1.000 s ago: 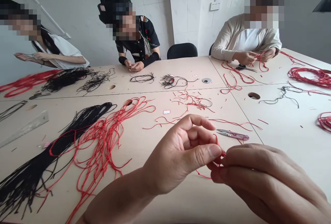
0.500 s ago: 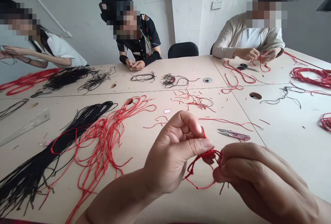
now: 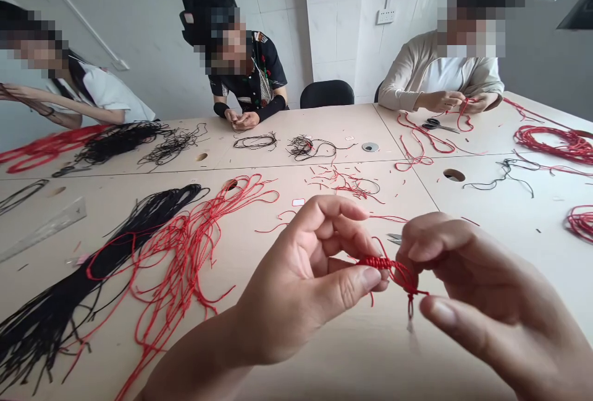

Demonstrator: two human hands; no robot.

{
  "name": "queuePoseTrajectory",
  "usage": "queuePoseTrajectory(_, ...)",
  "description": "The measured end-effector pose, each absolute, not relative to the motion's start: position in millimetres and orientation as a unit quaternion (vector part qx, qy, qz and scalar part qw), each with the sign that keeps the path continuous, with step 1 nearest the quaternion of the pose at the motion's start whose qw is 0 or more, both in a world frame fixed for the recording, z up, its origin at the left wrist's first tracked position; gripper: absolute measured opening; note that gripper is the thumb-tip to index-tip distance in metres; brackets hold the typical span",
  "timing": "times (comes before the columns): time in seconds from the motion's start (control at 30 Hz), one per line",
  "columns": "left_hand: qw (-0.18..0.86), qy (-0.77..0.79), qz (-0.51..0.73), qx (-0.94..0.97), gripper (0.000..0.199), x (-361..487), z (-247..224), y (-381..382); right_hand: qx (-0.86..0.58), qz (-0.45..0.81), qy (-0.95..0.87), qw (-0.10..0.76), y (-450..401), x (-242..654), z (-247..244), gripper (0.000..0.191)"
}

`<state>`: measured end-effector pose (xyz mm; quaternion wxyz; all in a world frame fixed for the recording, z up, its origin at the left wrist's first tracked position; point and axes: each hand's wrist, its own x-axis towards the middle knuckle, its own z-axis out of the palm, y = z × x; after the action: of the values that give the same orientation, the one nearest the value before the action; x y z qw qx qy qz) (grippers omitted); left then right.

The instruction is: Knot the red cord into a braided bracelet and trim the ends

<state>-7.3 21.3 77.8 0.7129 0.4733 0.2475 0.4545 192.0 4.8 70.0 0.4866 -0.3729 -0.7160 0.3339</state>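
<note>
My left hand (image 3: 301,283) is closed, with thumb and fingertips pinching a red knotted cord bracelet (image 3: 377,262) at its tightly wrapped section. Loose red strands run from that section towards my right hand (image 3: 472,283) and end in a small knot with a short dark red tail. My right hand is open, its thumb apart from its curled fingers. The strands pass close to those fingertips; whether they touch cannot be made out. Behind my right fingers shows the blade tip of a pair of small scissors (image 3: 395,238), the rest hidden.
Left of my hands lie a black cord bundle (image 3: 115,249) and a tangle of red cords (image 3: 185,253). Red offcuts (image 3: 354,185) are scattered ahead. Black-handled scissors (image 3: 433,123) lie farther off, near a co-worker's hands (image 3: 463,102). Two other people sit across the table.
My right thumb and fingers have parted from the strands they were pinching. The knotted section has turned into fuller view in my left hand. My right hand now covers most of the small scissors.
</note>
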Motion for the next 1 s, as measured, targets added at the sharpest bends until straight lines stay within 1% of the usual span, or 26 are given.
queuePoseTrajectory(0.07,0.691,0.256,0.455,0.501,0.034,-6,77,18,-0.390,0.434,-0.666,0.463,4,192,73,0.009)
queuePoseTrajectory(0.17,0.636,0.274,0.467,0.550,0.038,-5,75,13,-0.413,0.538,-0.595,0.432,1,190,79,0.020)
queuePoseTrajectory(0.23,0.589,0.278,0.481,0.586,0.041,-4,73,12,-0.417,0.579,-0.554,0.428,0,189,82,0.023)
queuePoseTrajectory(0.37,0.514,0.274,0.494,0.645,0.048,-5,69,11,-0.406,0.654,-0.501,0.396,5,191,78,0.018)
queuePoseTrajectory(0.43,0.493,0.275,0.497,0.658,0.049,-5,68,11,-0.375,0.691,-0.498,0.366,9,195,71,0.017)
queuePoseTrajectory(0.53,0.483,0.278,0.509,0.656,0.047,-4,69,11,-0.326,0.722,-0.499,0.351,15,199,62,0.018)
queuePoseTrajectory(0.67,0.482,0.272,0.521,0.650,0.049,-3,71,11,-0.322,0.725,-0.490,0.362,18,198,61,0.019)
queuePoseTrajectory(0.77,0.494,0.287,0.506,0.646,0.047,-5,73,12,-0.352,0.686,-0.511,0.379,14,195,64,0.019)
queuePoseTrajectory(0.83,0.502,0.298,0.495,0.643,0.042,-6,74,13,-0.381,0.639,-0.541,0.392,9,194,68,0.019)
queuePoseTrajectory(0.9,0.486,0.300,0.505,0.647,0.037,-5,73,13,-0.413,0.573,-0.583,0.401,4,192,72,0.019)
queuePoseTrajectory(1.0,0.429,0.305,0.531,0.664,0.040,-4,72,10,-0.438,0.477,-0.642,0.410,0,189,78,0.021)
